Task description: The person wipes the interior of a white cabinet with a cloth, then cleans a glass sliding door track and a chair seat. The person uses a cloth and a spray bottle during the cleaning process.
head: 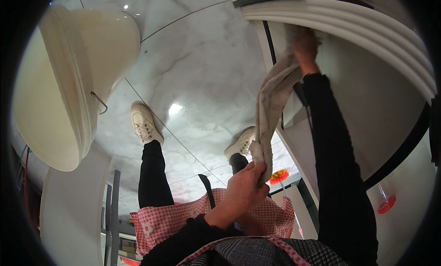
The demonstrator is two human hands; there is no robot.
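A long greyish-white cloth (274, 97) stretches between my two hands. Near the picture's lower middle, my left hand (243, 190) grips its lower end in closed fingers. At the upper right my right hand (306, 47), blurred, is at the cloth's upper end, below a ridged white edge (344, 26) and against a pale panel (358, 83). How the fingers of that hand lie on the cloth is too blurred to make out in detail, but the cloth runs up into it.
A cream pedestal-like fixture (106, 42) with a small metal hook stands at left on the marble-patterned tiled floor (193, 69). Grey bars (112, 204) rise at lower left. A cleaning tool with an orange-red head (279, 176) lies beyond the pale frame at right. Both my shoes are on the floor.
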